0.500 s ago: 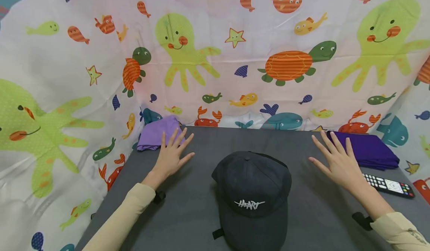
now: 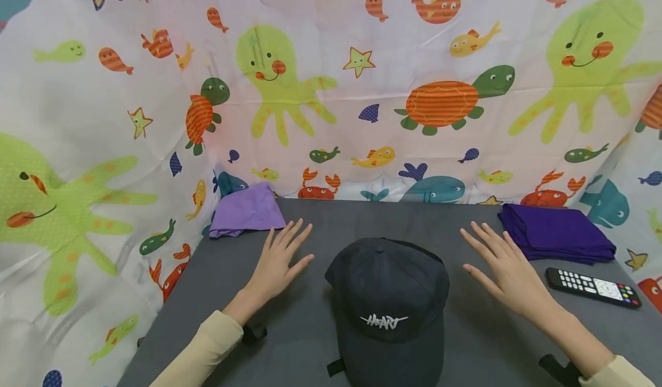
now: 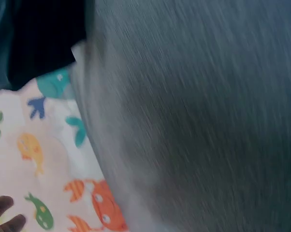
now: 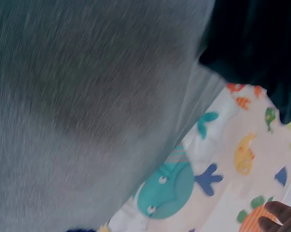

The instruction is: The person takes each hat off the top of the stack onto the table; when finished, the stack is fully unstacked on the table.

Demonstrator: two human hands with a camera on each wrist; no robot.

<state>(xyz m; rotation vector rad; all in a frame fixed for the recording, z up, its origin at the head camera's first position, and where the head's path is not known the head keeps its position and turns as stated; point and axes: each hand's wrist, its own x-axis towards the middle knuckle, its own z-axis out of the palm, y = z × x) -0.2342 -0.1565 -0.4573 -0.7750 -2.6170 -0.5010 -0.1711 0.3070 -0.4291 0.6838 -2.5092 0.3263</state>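
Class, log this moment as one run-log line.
left hand: empty | right hand: empty | black cap: on table, untouched | remote: near dark purple cloth

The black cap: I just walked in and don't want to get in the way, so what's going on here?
Nothing is being held just now. A person's left hand and right hand reach out over the grey table, one on each side of the black cap, neither touching it. A light purple cloth lies just beyond the left hand. On the right are a folded dark purple cloth and a remote.
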